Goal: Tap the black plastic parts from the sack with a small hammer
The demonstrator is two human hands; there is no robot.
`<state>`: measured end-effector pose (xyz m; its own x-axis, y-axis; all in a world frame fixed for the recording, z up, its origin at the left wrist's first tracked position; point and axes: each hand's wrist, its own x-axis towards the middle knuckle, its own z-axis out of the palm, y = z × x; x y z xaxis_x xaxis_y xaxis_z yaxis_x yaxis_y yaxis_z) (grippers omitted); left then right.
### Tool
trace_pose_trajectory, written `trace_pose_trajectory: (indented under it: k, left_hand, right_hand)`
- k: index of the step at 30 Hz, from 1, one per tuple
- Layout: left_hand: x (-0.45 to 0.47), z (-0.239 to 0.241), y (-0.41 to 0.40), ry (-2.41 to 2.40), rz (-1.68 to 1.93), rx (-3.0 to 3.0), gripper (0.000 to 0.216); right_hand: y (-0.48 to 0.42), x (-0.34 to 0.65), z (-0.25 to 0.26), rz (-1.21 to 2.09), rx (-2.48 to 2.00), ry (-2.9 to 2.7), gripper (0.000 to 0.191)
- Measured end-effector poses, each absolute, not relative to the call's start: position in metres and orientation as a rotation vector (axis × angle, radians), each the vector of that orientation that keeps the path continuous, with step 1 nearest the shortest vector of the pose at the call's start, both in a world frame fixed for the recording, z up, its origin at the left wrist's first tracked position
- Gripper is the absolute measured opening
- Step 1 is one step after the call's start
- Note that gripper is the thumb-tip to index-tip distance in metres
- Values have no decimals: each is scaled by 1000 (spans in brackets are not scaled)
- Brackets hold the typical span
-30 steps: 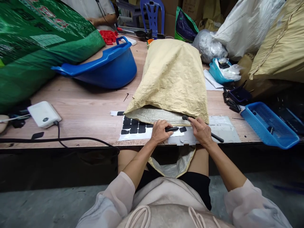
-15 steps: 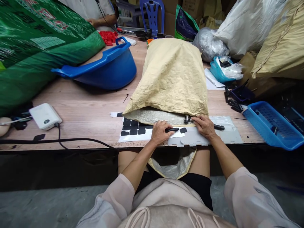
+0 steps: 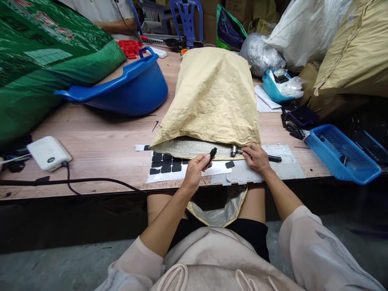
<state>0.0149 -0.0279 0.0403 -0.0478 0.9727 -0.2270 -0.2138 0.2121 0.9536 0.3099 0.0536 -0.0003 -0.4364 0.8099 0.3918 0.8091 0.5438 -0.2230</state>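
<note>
My left hand (image 3: 194, 171) pinches a small black cylindrical part (image 3: 212, 154), tilted up off the table in front of the sack opening. My right hand (image 3: 257, 158) is closed around a small hammer (image 3: 275, 159); its shiny metal head shows left of the fingers and its black grip to the right. Beyond both hands lies a yellow woven sack (image 3: 216, 93), its silvery-lined mouth facing me. A white sheet of black rounded squares (image 3: 166, 169) is partly under the sack. One loose black square (image 3: 230, 164) rests between my hands, by a grey board (image 3: 289, 163).
A blue basin (image 3: 130, 91) and a large green sack (image 3: 60, 76) stand left. Nearer is a white box (image 3: 49, 152) with a black cable. A blue basket (image 3: 342, 155) sits at the right edge. Across the table, a person's arm (image 3: 117, 26) shows.
My left hand has raised the black part from lying low near the table to a tilted, upward position. The right hand still holds the hammer; the view has shifted slightly.
</note>
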Motion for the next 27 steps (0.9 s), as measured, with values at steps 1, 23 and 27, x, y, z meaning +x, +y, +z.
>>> trace_pose_trajectory:
  k: [1,23,27]
  left_hand:
    - [16,43,-31,1146,1181,738,44]
    - [21,51,-66,872,940,514,38]
    - [16,29,-94,926,582,892,36]
  right_hand:
    - [54,310,-1,2,-1311,-2329,26]
    - [53,308,1,-25,-1310,-2335,25]
    - [53,308,2,-2,-1320,-2341,25]
